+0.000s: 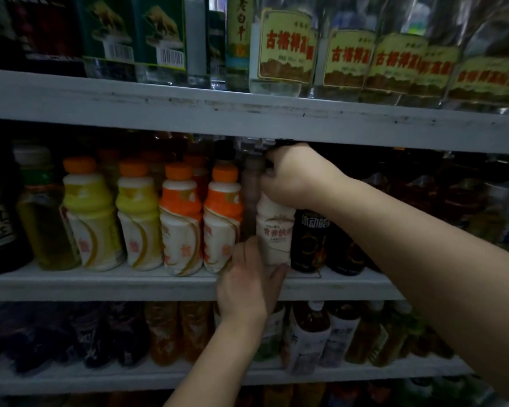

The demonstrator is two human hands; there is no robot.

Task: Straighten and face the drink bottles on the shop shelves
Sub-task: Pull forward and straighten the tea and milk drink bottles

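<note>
We are holding the white bottle [275, 233] upright at the front edge of the middle shelf [100, 284]. Our right hand [294, 177] is curling its fingers round the bottle's top, and our left hand [247, 286] is gripping its base. Along that shelf, orange-capped bottles [181, 218] are standing further left and a black bottle [312, 242] further right.

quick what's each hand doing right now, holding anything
Left hand: grips the base of the white bottle on the middle shelf.
Right hand: grips the top of the same white bottle.
</note>
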